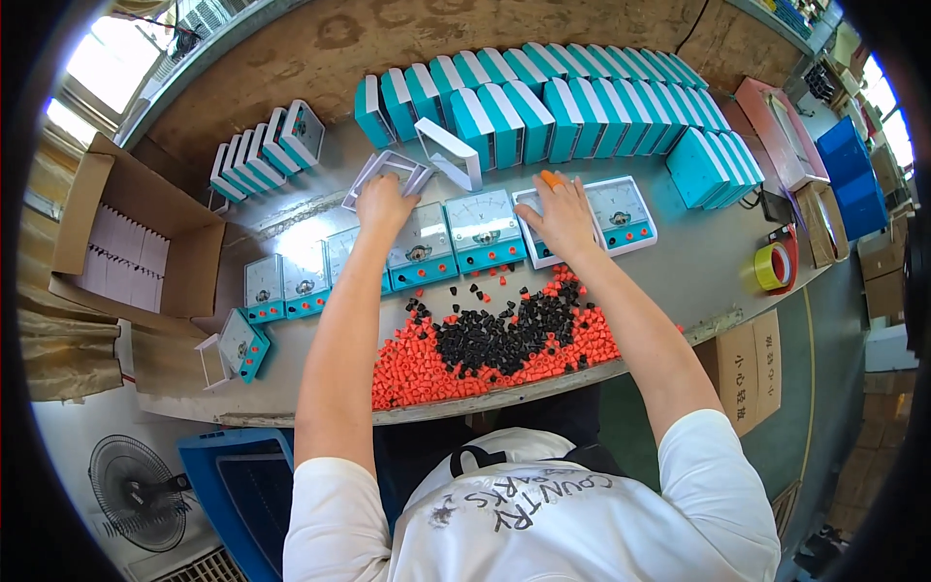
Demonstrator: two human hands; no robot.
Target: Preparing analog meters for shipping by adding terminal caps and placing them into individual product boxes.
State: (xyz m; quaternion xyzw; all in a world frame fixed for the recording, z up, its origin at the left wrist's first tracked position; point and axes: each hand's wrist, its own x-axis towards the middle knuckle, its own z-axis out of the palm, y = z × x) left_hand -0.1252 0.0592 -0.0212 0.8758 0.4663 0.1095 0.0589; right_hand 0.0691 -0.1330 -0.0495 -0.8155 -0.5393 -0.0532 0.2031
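My left hand (385,204) is closed on the edge of an open white plastic frame (417,178), behind the row of meters. My right hand (562,218) lies over a panel meter in a white frame (535,250), its fingers apart and largely covering it; an orange cover (552,179) sits on one finger. Touching that meter on the right is another framed meter (617,209). To the left runs a row of teal-and-white meters (482,221) with red and black terminals. Another white frame (450,150) stands tilted behind them.
Red caps (417,369) and black caps (490,339) are heaped along the front edge. Teal-and-white cases (524,121) stand in rows at the back, with a smaller group (262,155) at left. An open carton (126,238) is far left; yellow tape (773,267) lies right.
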